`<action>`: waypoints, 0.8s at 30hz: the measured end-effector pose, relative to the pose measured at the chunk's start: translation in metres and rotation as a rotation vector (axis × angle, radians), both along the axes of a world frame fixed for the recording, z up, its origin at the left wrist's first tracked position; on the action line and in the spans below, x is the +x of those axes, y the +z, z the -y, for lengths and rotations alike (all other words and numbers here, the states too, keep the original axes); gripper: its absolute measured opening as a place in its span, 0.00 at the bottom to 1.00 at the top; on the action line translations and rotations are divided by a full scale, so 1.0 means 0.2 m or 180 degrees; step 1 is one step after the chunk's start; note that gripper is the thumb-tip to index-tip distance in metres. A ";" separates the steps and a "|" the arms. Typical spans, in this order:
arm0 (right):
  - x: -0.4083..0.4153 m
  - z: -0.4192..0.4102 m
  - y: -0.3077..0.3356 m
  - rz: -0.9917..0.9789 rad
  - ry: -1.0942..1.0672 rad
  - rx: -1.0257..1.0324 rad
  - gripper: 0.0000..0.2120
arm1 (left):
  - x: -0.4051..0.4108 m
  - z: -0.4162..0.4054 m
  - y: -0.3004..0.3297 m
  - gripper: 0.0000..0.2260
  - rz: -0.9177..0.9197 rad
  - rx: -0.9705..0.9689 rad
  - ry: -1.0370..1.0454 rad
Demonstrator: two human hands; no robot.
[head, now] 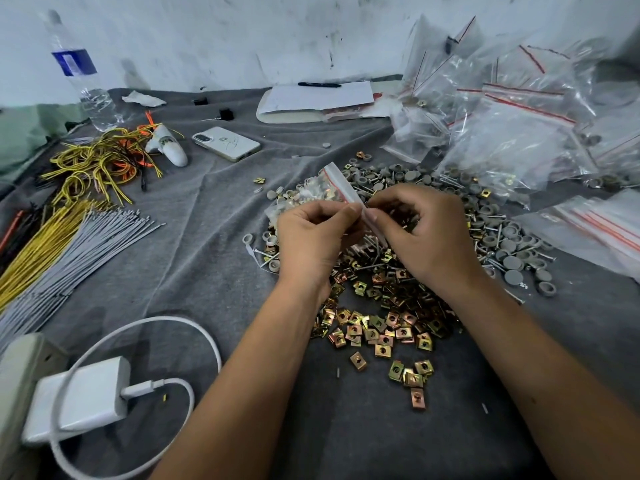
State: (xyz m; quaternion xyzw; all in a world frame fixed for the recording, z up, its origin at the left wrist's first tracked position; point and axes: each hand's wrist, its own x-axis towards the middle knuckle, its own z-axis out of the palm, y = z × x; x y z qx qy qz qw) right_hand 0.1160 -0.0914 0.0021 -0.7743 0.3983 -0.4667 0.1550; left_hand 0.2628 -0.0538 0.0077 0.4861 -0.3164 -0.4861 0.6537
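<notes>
A head-worn wide-angle view looks forward and down, close over the left hand [313, 233] and right hand [426, 237], across grey cloth [207, 237] to the far wall [242, 36]; the far right seems blurred.

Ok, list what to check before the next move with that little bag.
1. Left hand pinches the bag: ok.
2. Right hand pinches its mouth edge: ok.
3. Parts inside the bag: ok, pale and brass pieces show.
4. Zip sealed: cannot tell, fingers cover its near end.
5. Bag held over the parts pile, so spills would likely land there: ok.
</notes>
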 end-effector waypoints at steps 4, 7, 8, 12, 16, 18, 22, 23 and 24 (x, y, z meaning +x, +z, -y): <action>0.00 0.00 0.00 -0.0316 0.0141 -0.0174 0.07 | -0.01 0.01 -0.01 0.10 -0.0034 -0.0067 0.0309; 0.00 0.00 0.01 -0.0438 0.0149 -0.0209 0.08 | 0.00 0.01 -0.01 0.14 -0.0139 -0.0126 0.0438; 0.00 0.00 0.01 -0.0430 0.0156 -0.0204 0.08 | 0.01 0.01 -0.01 0.16 -0.0214 -0.0086 0.0445; 0.00 -0.01 0.01 -0.0393 0.0245 -0.0169 0.09 | 0.02 0.01 0.00 0.13 -0.0237 0.0110 0.0338; 0.01 -0.02 0.00 -0.0609 0.0424 -0.0214 0.14 | 0.03 0.01 0.00 0.02 -0.0140 0.0269 0.0180; 0.02 -0.03 0.00 -0.0700 0.0470 -0.0262 0.14 | 0.03 0.01 0.00 0.07 -0.0116 0.0381 0.0256; 0.03 -0.03 0.00 -0.0547 0.0459 -0.0238 0.11 | 0.02 0.01 0.01 0.12 -0.0026 0.0268 0.0319; 0.03 -0.03 0.00 -0.0463 0.0375 -0.0236 0.10 | 0.02 0.01 0.01 0.11 0.0015 0.0216 0.0334; 0.02 -0.02 0.00 -0.0383 0.0273 -0.0221 0.09 | 0.02 0.00 0.01 0.11 0.0080 0.0168 0.0348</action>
